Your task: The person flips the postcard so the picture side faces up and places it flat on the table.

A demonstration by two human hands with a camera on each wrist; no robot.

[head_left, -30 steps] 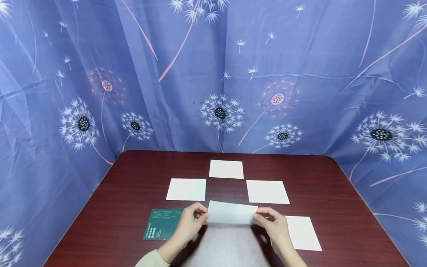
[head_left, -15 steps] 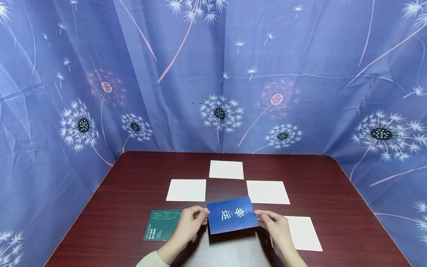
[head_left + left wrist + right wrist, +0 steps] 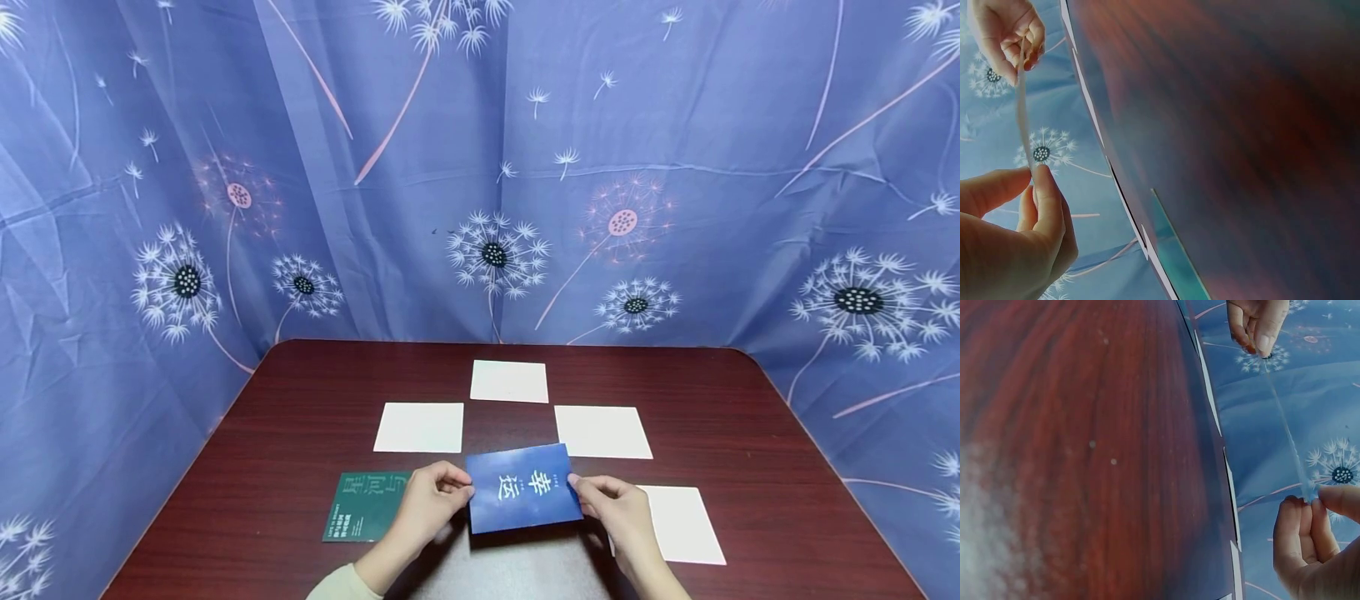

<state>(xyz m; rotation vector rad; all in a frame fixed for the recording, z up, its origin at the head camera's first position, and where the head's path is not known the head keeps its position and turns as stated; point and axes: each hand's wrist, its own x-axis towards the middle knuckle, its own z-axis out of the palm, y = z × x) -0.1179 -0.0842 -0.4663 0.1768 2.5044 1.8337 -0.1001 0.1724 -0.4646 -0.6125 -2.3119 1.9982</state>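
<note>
fingers (image 3: 453,472) pinch the blue card (image 3: 523,488) at opposite ends.

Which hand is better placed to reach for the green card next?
Probably the left hand: it is nearer the green card than the right hand, though both pinch the blue card.

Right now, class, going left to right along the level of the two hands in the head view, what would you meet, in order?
Green rectangular card with printed lettering, left hand, blue rectangular card with white lettering, right hand, plain white rectangular card.
</note>
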